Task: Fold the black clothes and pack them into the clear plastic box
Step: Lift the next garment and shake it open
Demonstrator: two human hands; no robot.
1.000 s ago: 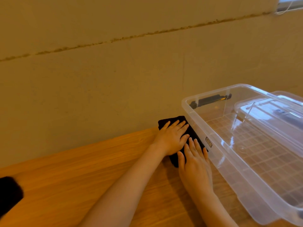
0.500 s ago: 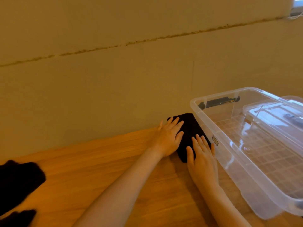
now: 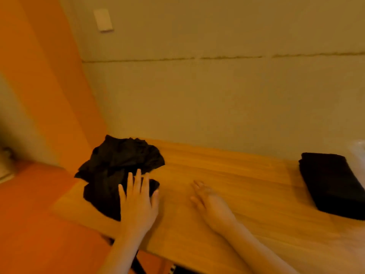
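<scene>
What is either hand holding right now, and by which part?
Nothing is gripped. The left hand lies flat, fingers straight, on the right edge of the crumpled black clothes. The right hand is open over the table.

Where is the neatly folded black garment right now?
In the head view the folded black garment lies at the far right of the light wooden table, beside the clear plastic box at the picture's edge, apart from both hands.
</scene>
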